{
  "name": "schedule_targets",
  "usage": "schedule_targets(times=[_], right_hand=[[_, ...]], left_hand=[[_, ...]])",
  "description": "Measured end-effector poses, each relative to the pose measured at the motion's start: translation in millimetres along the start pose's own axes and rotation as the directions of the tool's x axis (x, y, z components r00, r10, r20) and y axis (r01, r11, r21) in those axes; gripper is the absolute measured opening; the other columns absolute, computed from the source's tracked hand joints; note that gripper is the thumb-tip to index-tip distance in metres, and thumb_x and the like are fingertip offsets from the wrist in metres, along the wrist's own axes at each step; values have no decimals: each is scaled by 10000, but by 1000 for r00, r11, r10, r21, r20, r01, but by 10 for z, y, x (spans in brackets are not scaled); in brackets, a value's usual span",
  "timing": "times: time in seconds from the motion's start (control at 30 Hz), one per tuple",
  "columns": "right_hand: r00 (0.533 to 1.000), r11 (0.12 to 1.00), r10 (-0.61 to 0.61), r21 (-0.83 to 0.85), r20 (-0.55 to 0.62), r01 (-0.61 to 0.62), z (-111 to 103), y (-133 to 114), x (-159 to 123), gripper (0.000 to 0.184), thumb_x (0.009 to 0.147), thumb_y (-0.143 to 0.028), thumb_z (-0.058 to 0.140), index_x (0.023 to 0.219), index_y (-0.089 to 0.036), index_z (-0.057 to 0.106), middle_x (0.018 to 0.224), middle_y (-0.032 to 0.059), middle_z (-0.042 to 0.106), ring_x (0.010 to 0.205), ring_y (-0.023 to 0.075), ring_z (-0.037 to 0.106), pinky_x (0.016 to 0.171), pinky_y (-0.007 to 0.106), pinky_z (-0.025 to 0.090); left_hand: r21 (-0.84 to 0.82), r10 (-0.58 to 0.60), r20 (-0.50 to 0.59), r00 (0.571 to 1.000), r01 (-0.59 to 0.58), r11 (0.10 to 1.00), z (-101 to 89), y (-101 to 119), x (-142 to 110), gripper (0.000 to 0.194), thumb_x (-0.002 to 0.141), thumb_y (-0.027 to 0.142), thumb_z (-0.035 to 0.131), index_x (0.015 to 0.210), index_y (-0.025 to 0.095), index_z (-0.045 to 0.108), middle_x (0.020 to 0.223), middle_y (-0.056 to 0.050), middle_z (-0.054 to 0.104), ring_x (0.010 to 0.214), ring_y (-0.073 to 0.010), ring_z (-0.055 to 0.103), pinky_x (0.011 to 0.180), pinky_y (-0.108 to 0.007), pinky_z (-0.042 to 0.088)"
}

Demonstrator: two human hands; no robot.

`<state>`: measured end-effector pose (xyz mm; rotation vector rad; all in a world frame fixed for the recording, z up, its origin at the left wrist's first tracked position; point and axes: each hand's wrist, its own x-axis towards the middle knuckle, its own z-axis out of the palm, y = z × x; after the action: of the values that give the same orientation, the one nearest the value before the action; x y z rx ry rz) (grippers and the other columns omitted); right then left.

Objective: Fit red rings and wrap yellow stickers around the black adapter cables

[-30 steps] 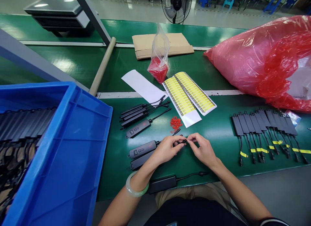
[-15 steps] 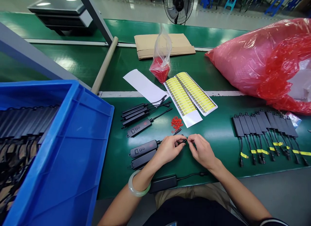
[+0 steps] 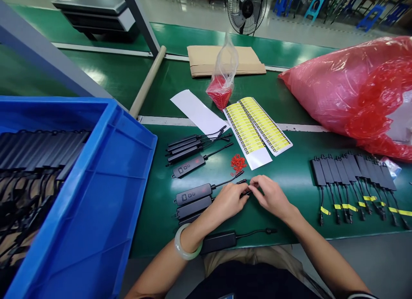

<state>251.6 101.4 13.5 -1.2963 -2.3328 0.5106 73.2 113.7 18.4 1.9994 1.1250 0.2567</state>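
Note:
My left hand point(image 3: 231, 201), with a pale green bangle on the wrist, pinches the end of a black cable point(image 3: 245, 193). Its fingers hide most of that cable. Touching the same end are the closed fingertips of my right hand point(image 3: 269, 197); whatever is between them is too small to make out. Several black control boxes with short cables lie left of the hands, and one box point(image 3: 193, 194) shows buttons. Just beyond the fingers is a pile of small red rings point(image 3: 238, 163). Near the front edge, another black box point(image 3: 219, 241) rests by my left forearm.
A blue crate point(image 3: 128, 179) full of black boxes stands left. Yellow label sheets point(image 3: 247, 129), a white sheet point(image 3: 196, 110) and a clear bag of red pieces point(image 3: 220, 91) lie ahead. Yellow-tagged boxes point(image 3: 350, 170) line the right, below a large red plastic bag point(image 3: 341, 89).
The camera view has turned a little, so the bench things appear farther right. My hands stay together at the cable end, with the right fingertips closer to the left ones.

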Motion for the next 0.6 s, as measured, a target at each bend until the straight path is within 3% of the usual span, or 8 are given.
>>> schedule_targets(times=[0.1, 0.3, 0.47, 0.6], right_hand=[[998, 998, -1, -66, 68, 6, 2, 12, 312, 121, 968, -154, 451, 967, -189, 567, 892, 72, 634, 832, 209, 568, 755, 338, 480], [956, 970, -89, -194, 280, 147, 161, 25, 868, 140, 908, -123, 538, 846, -136, 663, 985, 131, 605, 916, 247, 504, 768, 365, 439], [922, 952, -133, -212, 364, 221, 209, 17, 951, 181, 884, -66, 499, 828, -107, 666, 1008, 158, 589, 956, 274, 468, 762, 394, 418], [935, 963, -147, -168, 324, 209, 207, 16, 911, 146, 880, -69, 497, 860, -102, 638, 1012, 174, 596, 967, 290, 468, 784, 410, 423]], left_hand=[[25, 35, 48, 998, -36, 999, 0, 26, -21, 133, 816, 209, 638, 931, 204, 704, 852, -44, 736, 782, -250, 684, 680, -311, 488], [73, 83, 68, 994, -88, 993, -47, 27, -73, 172, 843, 272, 642, 979, 203, 721, 986, -81, 729, 987, -280, 658, 844, -358, 510], [69, 89, 57, 994, -93, 993, -84, 8, -84, 172, 856, 292, 633, 964, 201, 730, 944, -77, 737, 953, -277, 669, 827, -360, 514], [36, 83, 55, 995, -85, 996, -147, 15, -89, 177, 862, 301, 638, 964, 187, 728, 914, -70, 745, 900, -265, 677, 779, -339, 507]])
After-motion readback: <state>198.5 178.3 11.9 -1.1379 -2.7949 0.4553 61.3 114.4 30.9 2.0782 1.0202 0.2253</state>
